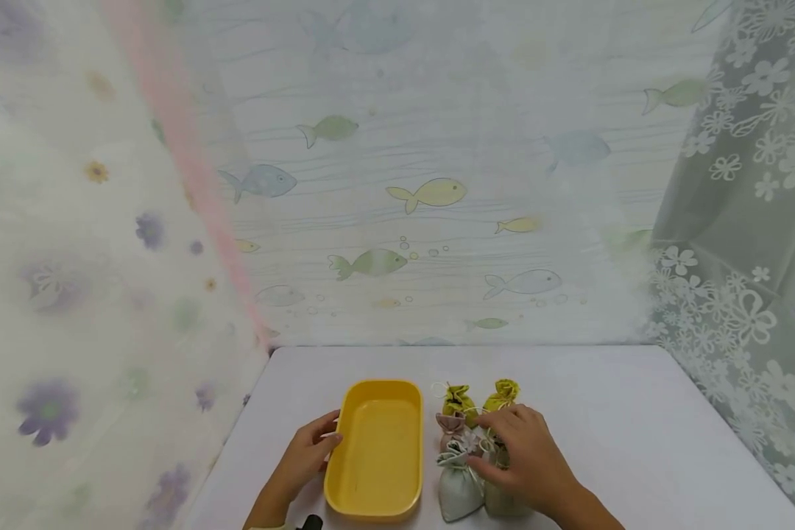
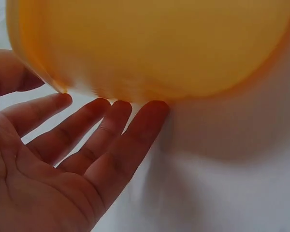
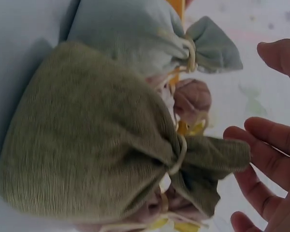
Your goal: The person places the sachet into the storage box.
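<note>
A yellow rectangular plastic tray (image 1: 374, 460) lies on the white table. At its left side my left hand (image 1: 306, 450) holds it, thumb over the rim and fingertips against the outer wall, as the left wrist view shows. Right of the tray stand several small drawstring pouches. My right hand (image 1: 526, 460) is over them with fingers spread, gripping none. Its fingertips come right up to the gathered neck of an olive pouch (image 3: 87, 140). Beside that one is a pale grey-green pouch (image 1: 460, 489). Behind are a pinkish pouch (image 1: 452, 427) and yellow pouches (image 1: 459, 401), partly hidden.
The white tabletop (image 1: 636, 419) reaches back to a fish-print curtain (image 1: 430, 191). A floral curtain (image 1: 106, 294) hangs along the left, and a grey curtain with white flowers (image 1: 748, 316) along the right. A small black object (image 1: 312, 523) shows beside the left wrist.
</note>
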A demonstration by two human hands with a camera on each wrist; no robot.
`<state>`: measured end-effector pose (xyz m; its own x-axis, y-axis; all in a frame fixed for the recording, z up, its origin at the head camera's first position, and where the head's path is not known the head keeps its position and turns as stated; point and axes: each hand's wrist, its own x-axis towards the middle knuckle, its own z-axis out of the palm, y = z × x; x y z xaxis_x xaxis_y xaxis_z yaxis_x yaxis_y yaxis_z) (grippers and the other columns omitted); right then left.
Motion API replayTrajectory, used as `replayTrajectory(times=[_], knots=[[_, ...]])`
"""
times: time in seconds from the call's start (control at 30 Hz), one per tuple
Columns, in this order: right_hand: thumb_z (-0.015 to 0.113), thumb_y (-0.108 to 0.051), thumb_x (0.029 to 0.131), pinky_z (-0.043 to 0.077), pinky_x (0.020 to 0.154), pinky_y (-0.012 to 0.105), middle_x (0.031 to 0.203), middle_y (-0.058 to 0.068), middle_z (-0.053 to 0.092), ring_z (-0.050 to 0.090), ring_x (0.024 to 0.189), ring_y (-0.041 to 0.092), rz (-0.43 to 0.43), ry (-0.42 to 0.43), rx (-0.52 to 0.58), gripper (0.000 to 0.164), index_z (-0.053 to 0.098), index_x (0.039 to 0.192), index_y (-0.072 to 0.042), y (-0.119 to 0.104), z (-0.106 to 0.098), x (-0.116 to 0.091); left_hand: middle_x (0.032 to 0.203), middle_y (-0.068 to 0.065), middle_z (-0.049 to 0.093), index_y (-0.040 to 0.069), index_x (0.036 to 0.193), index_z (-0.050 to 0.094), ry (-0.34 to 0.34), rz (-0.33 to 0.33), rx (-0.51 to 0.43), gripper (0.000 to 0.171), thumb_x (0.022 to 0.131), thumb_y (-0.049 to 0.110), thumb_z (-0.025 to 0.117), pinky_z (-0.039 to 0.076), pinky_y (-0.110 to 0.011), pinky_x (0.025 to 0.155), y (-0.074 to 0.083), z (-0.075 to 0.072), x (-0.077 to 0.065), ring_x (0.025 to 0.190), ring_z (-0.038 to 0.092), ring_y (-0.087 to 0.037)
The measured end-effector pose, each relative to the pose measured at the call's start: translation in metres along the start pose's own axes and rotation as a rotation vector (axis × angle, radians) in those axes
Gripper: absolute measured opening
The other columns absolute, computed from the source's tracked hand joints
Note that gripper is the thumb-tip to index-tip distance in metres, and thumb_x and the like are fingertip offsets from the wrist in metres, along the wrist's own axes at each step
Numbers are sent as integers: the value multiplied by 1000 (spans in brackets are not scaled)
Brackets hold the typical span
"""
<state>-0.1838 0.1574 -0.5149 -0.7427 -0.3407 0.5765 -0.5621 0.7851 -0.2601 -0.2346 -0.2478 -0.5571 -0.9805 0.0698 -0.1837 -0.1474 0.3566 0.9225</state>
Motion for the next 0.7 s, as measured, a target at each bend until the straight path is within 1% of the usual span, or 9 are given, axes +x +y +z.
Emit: replayTrajectory(times=[0.1, 0.27, 0.33, 0.43, 0.5, 0.6, 0.7], knots=[[88, -53, 77, 49, 93, 49, 108, -16, 71, 54, 99, 6, -36, 25, 18, 49, 73, 115, -27, -3, 8, 2, 144, -22, 58, 14, 153, 52, -4, -25, -42, 58, 99, 27, 69, 64, -41, 77, -1, 1, 1, 115, 66, -24], [88, -53, 76, 49, 89, 50, 100, -16, 71, 52, 94, 5, -55, 38, 14, 47, 75, 109, -23, -10, 19, 1, 148, -23, 56, 15, 154, 51, -26, -53, -132, 65, 96, 36, 73, 65, -44, 83, -8, 1, 2, 117, 67, -23], [89, -52, 75, 48, 89, 49, 95, -17, 70, 50, 92, 4, -42, 38, 21, 45, 77, 107, -23, -13, 23, 1, 150, -23, 55, 13, 154, 51, -43, -60, -175, 68, 96, 39, 74, 64, -46, 86, -11, 0, 2, 118, 67, -24], [92, -49, 72, 46, 90, 49, 90, -22, 67, 49, 89, 1, -11, 35, 41, 40, 78, 103, -27, -17, 27, 1, 150, -20, 56, 11, 153, 52, -58, -72, -218, 71, 94, 42, 75, 63, -46, 90, -13, -2, 3, 119, 67, -23], [93, -47, 71, 46, 91, 50, 89, -25, 66, 50, 88, 0, 8, 28, 45, 39, 79, 102, -29, -19, 30, 1, 150, -18, 56, 10, 151, 54, -62, -84, -239, 71, 93, 43, 76, 62, -46, 92, -13, -3, 3, 119, 67, -21], [94, -44, 71, 46, 94, 53, 90, -26, 67, 54, 89, 0, 36, 17, 39, 37, 80, 102, -31, -21, 33, 1, 151, -17, 57, 9, 150, 55, -60, -94, -259, 70, 92, 43, 77, 62, -45, 92, -14, -3, 4, 119, 68, -21], [94, -41, 71, 47, 95, 55, 89, -25, 68, 56, 89, 0, 53, 24, 29, 32, 80, 99, -33, -22, 35, 0, 151, -16, 56, 8, 150, 55, -65, -99, -275, 70, 93, 42, 77, 62, -44, 92, -15, -4, 5, 119, 68, -21]])
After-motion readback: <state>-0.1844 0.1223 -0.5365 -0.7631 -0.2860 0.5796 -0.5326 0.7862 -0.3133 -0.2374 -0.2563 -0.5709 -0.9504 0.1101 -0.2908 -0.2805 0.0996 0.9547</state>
